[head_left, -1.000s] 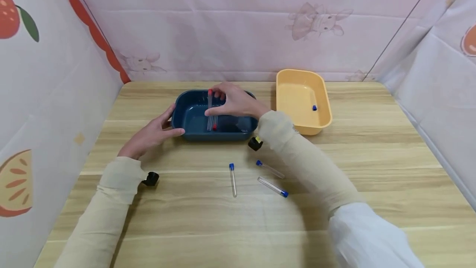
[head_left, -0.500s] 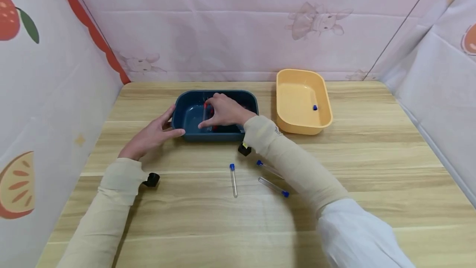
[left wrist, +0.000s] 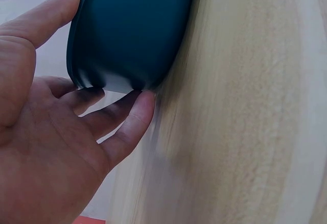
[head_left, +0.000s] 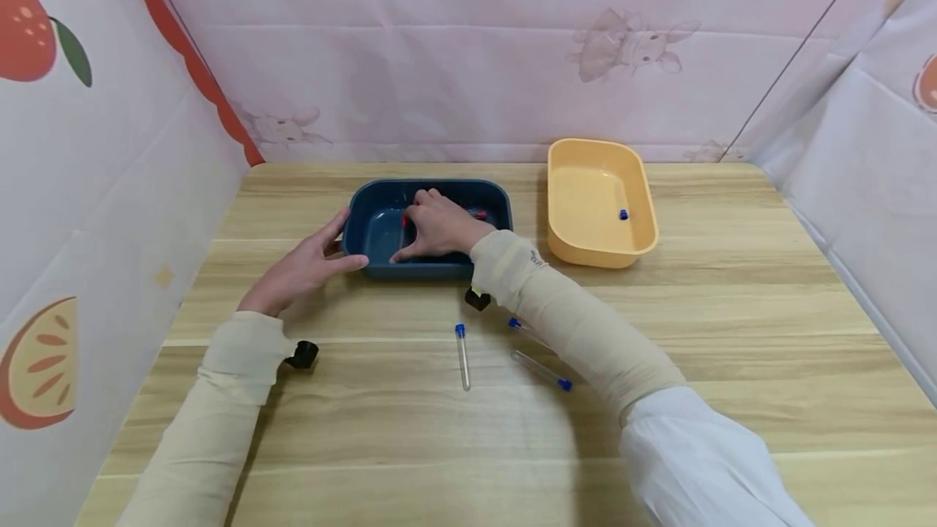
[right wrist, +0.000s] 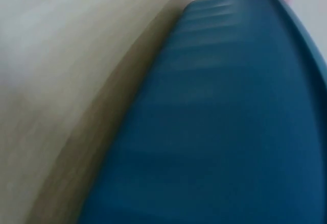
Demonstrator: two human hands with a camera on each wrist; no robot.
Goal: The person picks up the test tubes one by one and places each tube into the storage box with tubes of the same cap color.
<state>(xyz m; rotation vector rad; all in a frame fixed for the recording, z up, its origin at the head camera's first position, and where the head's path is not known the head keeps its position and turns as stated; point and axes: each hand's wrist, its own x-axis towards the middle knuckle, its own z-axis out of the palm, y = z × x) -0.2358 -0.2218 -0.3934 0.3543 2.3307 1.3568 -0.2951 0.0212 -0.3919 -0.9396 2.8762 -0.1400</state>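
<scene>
A dark blue plastic bin (head_left: 428, 271) stands toward the back of the table. My left hand (head_left: 303, 267) holds its left end; in the left wrist view the thumb is at the rim and the fingertips touch the outer wall. My right hand (head_left: 437, 226) reaches down inside the bin and grips a test tube by its length; the tube's red cap (head_left: 405, 220) shows at the fingertips, the rest mostly hidden. Another red cap (head_left: 479, 215) lies behind that hand. The right wrist view shows mainly the bin's outer wall (right wrist: 219, 106), with the right hand out of view.
A yellow bin (head_left: 600, 257) at the back right contains a tube with a blue cap (head_left: 623, 215). Blue-capped test tubes lie in front: one test tube (head_left: 464, 360) near the middle, another (head_left: 540, 369) by the right forearm, a third (head_left: 529, 333) partly under the sleeve.
My right hand has lowered the red-capped tube deeper into the dark blue bin, shifting slightly left and toward me. The left hand keeps its place on the bin.
</scene>
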